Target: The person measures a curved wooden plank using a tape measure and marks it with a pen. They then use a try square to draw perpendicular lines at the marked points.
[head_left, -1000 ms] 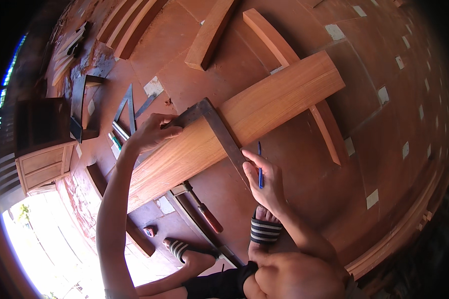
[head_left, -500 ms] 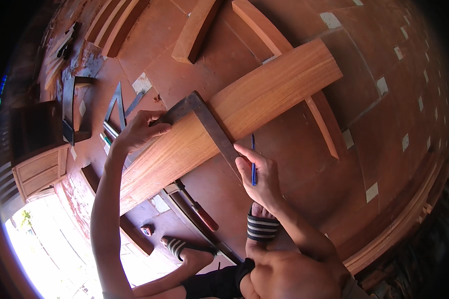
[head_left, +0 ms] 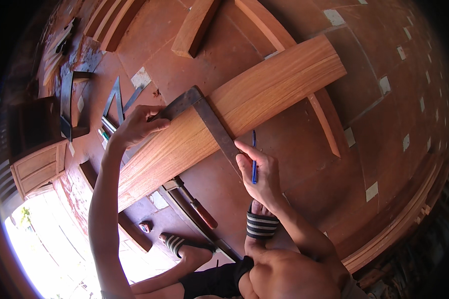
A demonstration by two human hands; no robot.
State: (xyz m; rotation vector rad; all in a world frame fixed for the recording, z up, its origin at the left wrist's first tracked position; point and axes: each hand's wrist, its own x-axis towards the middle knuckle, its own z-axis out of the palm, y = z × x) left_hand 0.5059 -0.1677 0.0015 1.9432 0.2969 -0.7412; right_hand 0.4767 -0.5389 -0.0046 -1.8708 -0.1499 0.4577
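Head view: I have the metal square (head_left: 215, 124) set across the wooden board (head_left: 279, 79), its short arm along the board's far edge and its long arm crossing the face past the near edge. Judged from this position, placement is largely done. I can make out no pen line beside the long arm, so any marking there appears not yet done.

My left hand (head_left: 138, 127) is narrow, thumb and fingers closed on the short arm; the board runs beneath and beside it. My right hand (head_left: 260, 172) pinches the long arm's overhang between thumb and forefinger and retains the blue pen (head_left: 254, 169) between the fingers. The board lies just beyond this hand, over a curved wooden piece (head_left: 327, 124); the pen's far end is near its edge, seemingly apart.
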